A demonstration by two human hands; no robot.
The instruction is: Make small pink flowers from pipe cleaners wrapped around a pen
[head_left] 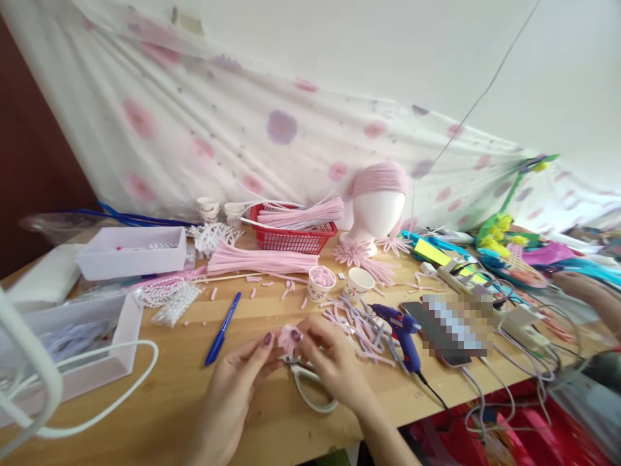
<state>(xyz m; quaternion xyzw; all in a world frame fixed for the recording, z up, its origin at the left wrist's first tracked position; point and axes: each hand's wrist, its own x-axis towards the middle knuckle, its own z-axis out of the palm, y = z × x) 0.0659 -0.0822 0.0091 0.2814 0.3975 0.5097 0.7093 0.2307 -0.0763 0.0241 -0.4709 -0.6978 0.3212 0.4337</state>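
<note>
My left hand (237, 375) and my right hand (334, 356) meet over the near middle of the table. Their fingertips pinch a small pink fuzzy piece (287, 340), which looks like bent chenille stem; its exact shape is partly covered by the fingers. Beneath them lie scissors (323, 409) with pale handles, touched by neither hand as far as I can see. Just beyond is a paper cup (320, 294) filled with pink fuzzy pieces, and beside it another paper cup (359, 285). Cut lilac and pink strips (356, 323) are scattered right of my right hand.
A blue pen (223, 330) lies left, a purple glue gun (406, 340) right, near a phone (453, 357) and cabled power strips (458, 281). Behind are pink chenille stems (262, 261), a red basket (295, 241) and a mannequin head (378, 215). Another person's hand (579, 288) is far right.
</note>
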